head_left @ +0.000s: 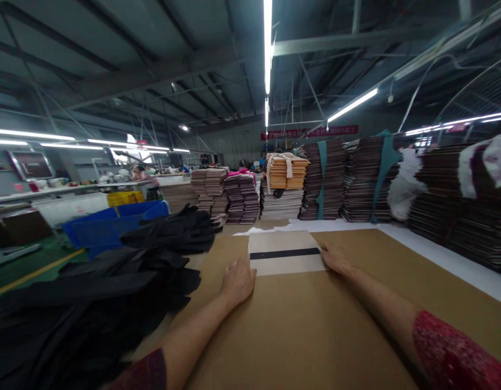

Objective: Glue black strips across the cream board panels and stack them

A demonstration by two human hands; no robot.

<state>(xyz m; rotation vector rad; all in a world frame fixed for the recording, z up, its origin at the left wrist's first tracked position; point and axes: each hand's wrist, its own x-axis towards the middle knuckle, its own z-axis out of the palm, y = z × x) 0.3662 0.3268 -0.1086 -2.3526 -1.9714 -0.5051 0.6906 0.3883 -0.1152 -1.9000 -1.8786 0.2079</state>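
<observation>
The pale fabric panel (288,266) lies on the brown sheet (294,330) between the left hand (238,281) and the right hand (335,259), each at one side edge, its dark stripe (285,253) running from side to side, but whether they pinch it I cannot tell.

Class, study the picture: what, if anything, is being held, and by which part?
The pale panel with the dark stripe, by its side edges: left hand at the left edge, toward the near corner; right hand at the right edge.
</observation>
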